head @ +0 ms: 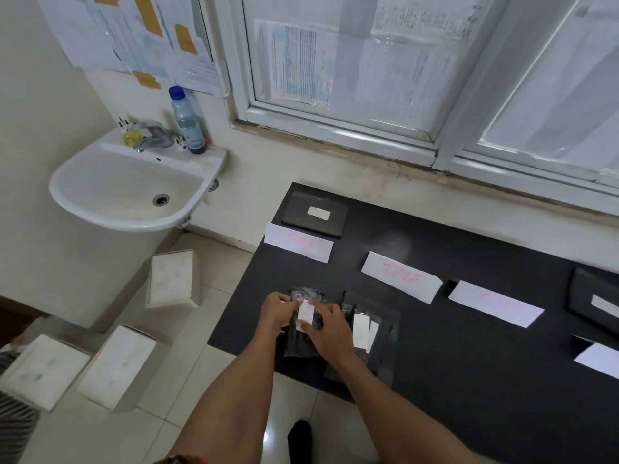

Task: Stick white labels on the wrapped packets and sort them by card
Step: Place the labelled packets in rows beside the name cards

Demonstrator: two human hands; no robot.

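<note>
A wrapped dark packet (303, 343) lies at the near left edge of the black table (469, 363). A white label (305, 311) rests on its upper part. My left hand (279, 309) pinches the packet's left side beside the label. My right hand (330, 328) presses on the label's lower right, fingers bent over the packet. Just right of it lies a second packet (385, 333) carrying two white labels (361, 329). Three white cards with pink "TIME" writing stand in a row: left (298, 242), middle (401, 276), right (495, 303). A labelled packet (315, 214) sits behind the left card.
Another labelled dark packet (594, 298) and a white card (599, 360) lie at the table's right edge. A wall sink (134, 185) with a bottle (186, 122) is to the left. Three white boxes (172, 279) sit on the tiled floor. A window runs behind the table.
</note>
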